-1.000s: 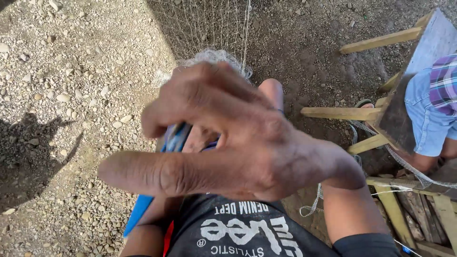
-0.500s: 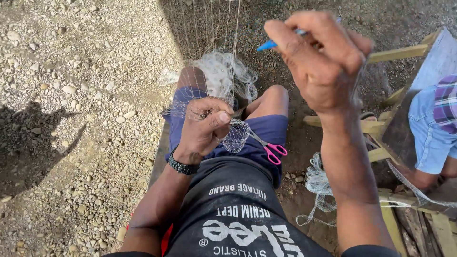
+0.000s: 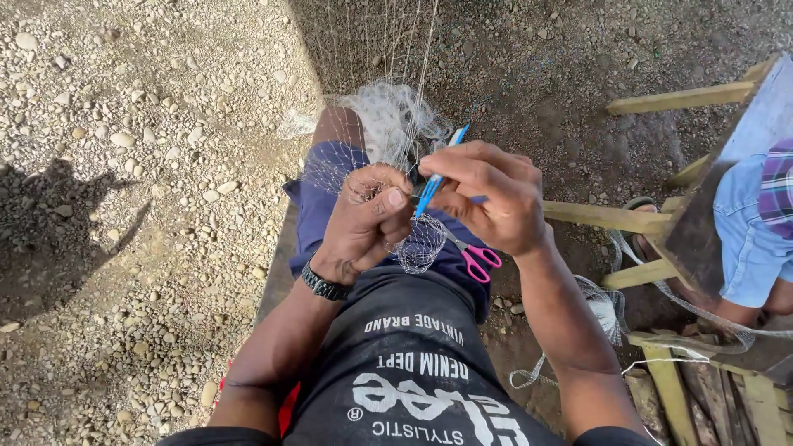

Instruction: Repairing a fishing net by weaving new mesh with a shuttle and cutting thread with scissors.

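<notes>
The left hand (image 3: pixel 368 219) pinches the net (image 3: pixel 417 244) over the lap. The right hand (image 3: pixel 491 198) grasps a blue needle (image 3: pixel 435 180), so knotting seems underway; next needs threading one mesh precisely.

Person seen from above: black tee (image 3: pixel 413 363) w/ white printed lettering on front, short sleeves, forearms bare. Blue shorts (image 3: pixel 330 182), knees bare. Black wristwatch/band (image 3: pixel 322 283) on left wrist. Left hand (image 3: pixel 368 219) & right hand (image 3: pixel 491 194) both bare, no gloves, no rings visible. Bit of red fabric (image 3: pixel 287 409) at left hip.
</notes>
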